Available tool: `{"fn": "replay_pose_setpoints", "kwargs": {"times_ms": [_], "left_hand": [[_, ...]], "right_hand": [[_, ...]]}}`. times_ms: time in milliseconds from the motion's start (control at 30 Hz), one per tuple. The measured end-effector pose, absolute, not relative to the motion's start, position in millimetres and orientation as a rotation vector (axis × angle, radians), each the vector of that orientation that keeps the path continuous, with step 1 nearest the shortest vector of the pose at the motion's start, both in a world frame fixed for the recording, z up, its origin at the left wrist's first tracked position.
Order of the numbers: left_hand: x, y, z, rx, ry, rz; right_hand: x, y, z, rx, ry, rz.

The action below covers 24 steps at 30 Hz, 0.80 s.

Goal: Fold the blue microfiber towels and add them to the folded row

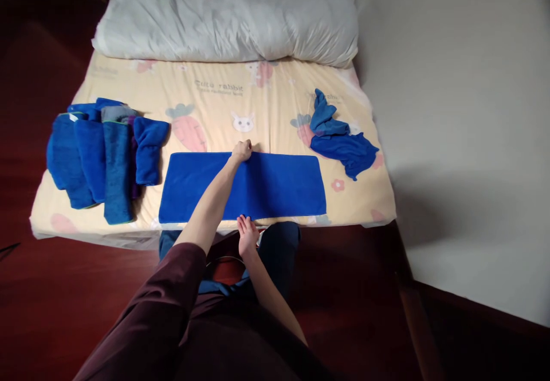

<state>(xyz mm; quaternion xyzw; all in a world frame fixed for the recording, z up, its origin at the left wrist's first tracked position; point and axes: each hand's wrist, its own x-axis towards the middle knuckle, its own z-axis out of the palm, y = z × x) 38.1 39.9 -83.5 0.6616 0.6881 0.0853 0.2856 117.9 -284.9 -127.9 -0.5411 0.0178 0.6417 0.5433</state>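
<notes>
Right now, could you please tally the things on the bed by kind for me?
Flat blue towel, left hand at its far edge, right hand at its near edge: 1
Pile of folded towels, exact number unclear: 1
Crumpled blue cloth: 1
White pillow: 1
Total: 4

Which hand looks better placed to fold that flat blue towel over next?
Probably the left hand: it grips the flat towel's far edge mid-length, ready to pull toward the near edge. The right hand just rests on the near edge.
</notes>
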Motion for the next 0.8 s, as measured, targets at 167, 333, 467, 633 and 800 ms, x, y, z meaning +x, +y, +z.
{"fn": "replay_pose_setpoints", "kwargs": {"times_ms": [167,333,467,633,800], "left_hand": [[37,39,-85,1.824,1.835,0.295],[38,41,-89,1.861,1.785,0.358],[38,41,-93,1.869,1.776,0.421],[34,31,-69,1.864,1.751,0.546],[31,6,2,1.783,1.718,0.718]], "right_hand": [[118,-289,-123,-1.294,0.003,1.504],[120,-289,-121,-1.317,-0.031,1.476],[121,-291,-118,-1.336,-0.08,1.477],[128,-302,-100,-1.38,-0.233,1.385],[151,-318,-61,-1.447,-0.55,1.223]]}}
